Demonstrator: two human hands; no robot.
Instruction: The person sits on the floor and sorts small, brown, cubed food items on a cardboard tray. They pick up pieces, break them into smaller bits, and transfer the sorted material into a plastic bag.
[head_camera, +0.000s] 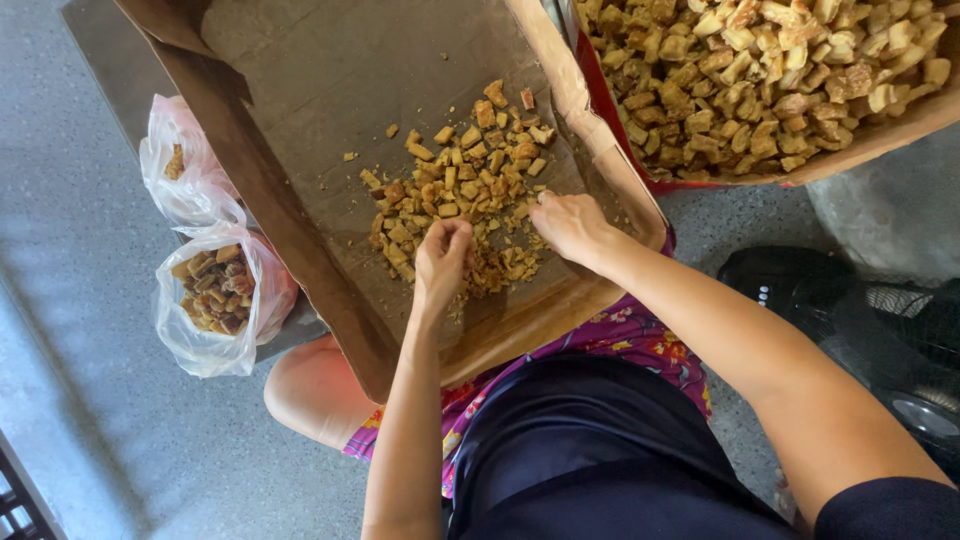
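A flat brown cardboard box (300, 190) rests on my lap. On its floor lies a loose pile of small golden-brown fried pieces (470, 170). My left hand (440, 262) is at the near edge of the pile, with its fingers pinched together on a few pieces. Just to the right, my right hand (572, 226) lies palm down on the pile. Its fingers curl into the pieces and the fingertips are hidden.
A second cardboard box (880, 135) heaped with the same pieces stands at the top right. Two clear plastic bags (215, 300) holding pieces sit to the left on the grey floor (80, 380). A black fan (870, 320) stands at the right.
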